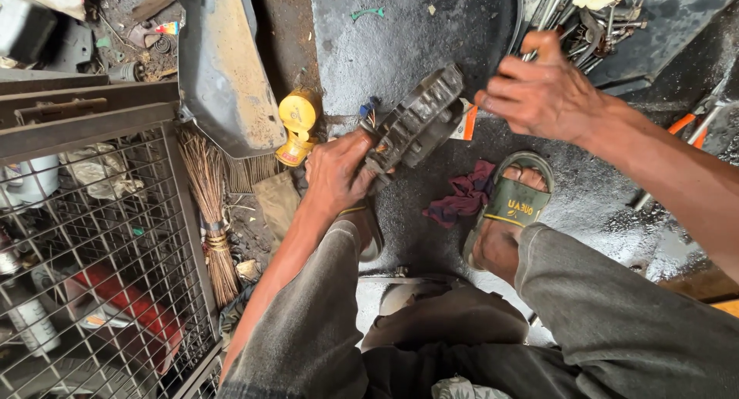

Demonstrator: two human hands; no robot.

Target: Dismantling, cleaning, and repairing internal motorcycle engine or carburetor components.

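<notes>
From the head camera, the person sits low over a dark, oily floor (416, 37), knees in grey trousers at the bottom of the picture. The left hand (339, 172) is clasped around the lower end of a grimy black ribbed metal part (416, 122), thumb on top and fingers wrapped under it. The part slants up and to the right from that grip, held above the floor, and a few coloured wires (369, 110) poke out near its left edge.

The right hand (539, 91) hovers just beside the upper end of the part, fingers bent and drawn together. It is slightly blurred, and whether it pinches something small cannot be told; it does not seem to touch the part.

Below the part a dark red rag (466, 195) lies on the floor, touching a green sandal (512, 202) on the person's foot. Left of the left hand stands a yellow plastic bottle (296, 125), close against a long grey metal cover (223, 68). A straw broom (212, 214) leans beside a wire mesh cage (100, 237) that fills the left side. Behind the right hand, at the top, spanners and other tools (593, 21) lie in a heap, and orange-handled pliers (693, 122) lie at the right edge.
</notes>
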